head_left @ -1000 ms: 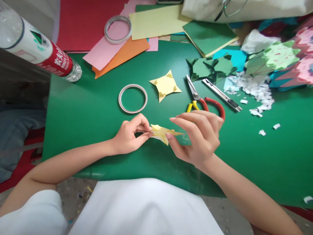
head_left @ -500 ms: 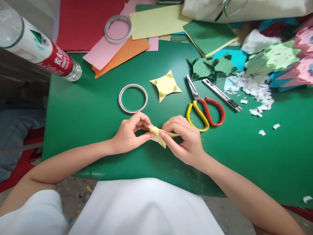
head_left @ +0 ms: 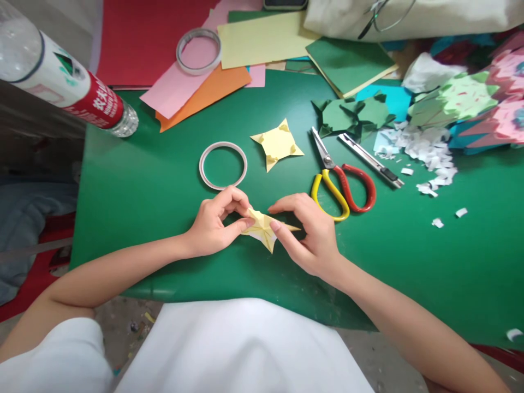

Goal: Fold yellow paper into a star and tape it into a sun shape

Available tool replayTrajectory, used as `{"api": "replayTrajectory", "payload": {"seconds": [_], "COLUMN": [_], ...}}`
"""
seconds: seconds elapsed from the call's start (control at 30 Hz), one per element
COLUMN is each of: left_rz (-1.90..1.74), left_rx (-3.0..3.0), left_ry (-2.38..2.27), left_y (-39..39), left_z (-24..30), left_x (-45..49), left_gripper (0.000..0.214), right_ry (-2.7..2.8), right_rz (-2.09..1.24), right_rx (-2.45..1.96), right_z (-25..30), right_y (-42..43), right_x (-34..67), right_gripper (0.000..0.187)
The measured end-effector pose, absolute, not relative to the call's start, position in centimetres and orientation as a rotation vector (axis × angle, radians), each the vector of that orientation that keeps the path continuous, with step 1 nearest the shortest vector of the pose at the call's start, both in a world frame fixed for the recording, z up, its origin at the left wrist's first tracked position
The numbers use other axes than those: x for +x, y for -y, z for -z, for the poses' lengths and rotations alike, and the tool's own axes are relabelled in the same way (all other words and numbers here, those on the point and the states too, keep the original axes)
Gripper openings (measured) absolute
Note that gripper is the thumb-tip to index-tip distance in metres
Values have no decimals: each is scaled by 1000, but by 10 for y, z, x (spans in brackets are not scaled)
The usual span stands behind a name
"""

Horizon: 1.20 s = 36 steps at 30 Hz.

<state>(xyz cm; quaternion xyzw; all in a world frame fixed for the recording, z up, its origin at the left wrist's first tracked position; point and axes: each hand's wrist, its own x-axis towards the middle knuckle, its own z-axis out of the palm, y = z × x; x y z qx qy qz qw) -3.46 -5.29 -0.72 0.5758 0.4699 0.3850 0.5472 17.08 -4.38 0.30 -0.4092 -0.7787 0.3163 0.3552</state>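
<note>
Folded yellow paper star (head_left: 262,229), small and creased, lies at the near middle of the scene, held low over a green sheet (head_left: 143,218) that covers the table. The left hand (head_left: 215,224) pinches the star's left point between thumb and curled fingers. The right hand (head_left: 313,234) pinches its right part, thumb below and forefinger on top, the other fingers bent.

Largest to smallest, the surroundings are as follows. A red paper sheet (head_left: 139,38) lies at the far left, with pink (head_left: 176,87), orange (head_left: 213,87) and pale yellow sheets (head_left: 262,38) overlapping just right of it. A clear plastic bottle with a red and white label (head_left: 69,82) lies tilted at the far left edge. A cluster of folded green paper pieces (head_left: 352,114) sits far right of centre, beside a heap of white paper scraps (head_left: 426,147). Scissors with one red and one yellow handle (head_left: 344,188) lie just right of the right hand, and a slim metal utility knife (head_left: 370,159) lies beyond them. A white tape ring (head_left: 223,165) lies just beyond the left hand. A second yellow paper star (head_left: 277,144) lies flat to its right.
</note>
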Motion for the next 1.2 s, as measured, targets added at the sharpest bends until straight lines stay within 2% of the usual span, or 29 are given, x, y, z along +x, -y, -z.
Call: {"api": "replayTrajectory", "payload": {"seconds": [0.13, 0.3, 0.43, 0.63, 0.77, 0.9, 1.03, 1.2], "left_rz": [-1025, -944, -915, -1087, -680, -464, -591, -965], "left_rx": [1381, 1493, 1767, 2291, 2439, 2466, 2413, 2237], "left_ry": [-1225, -1270, -1308, -1585, -1844, -1827, -1770, -1632], "left_y": [52, 53, 53, 41, 33, 31, 29, 28], "left_z": [9, 8, 6, 7, 9, 11, 13, 17], "left_x": [-35, -35, -36, -50, -56, -55, -57, -60], "left_gripper": [20, 20, 20, 17, 24, 10, 4, 6], "right_ry": [1945, 1914, 1938, 2121, 2203, 2234, 2246, 2234], "right_rz": [-727, -785, -731, -478, -344, -299, -292, -135], "right_rx": [-1177, -1186, -1182, -1204, -1246, -1258, -1287, -1554], "right_z": [-2, -1, -1, 4, 11, 12, 8, -1], "right_y": [41, 37, 34, 27, 24, 23, 19, 13], "right_x": [176, 178, 178, 185, 186, 187, 194, 211], "right_gripper": [7, 16, 17, 14, 11, 4, 9, 20]}}
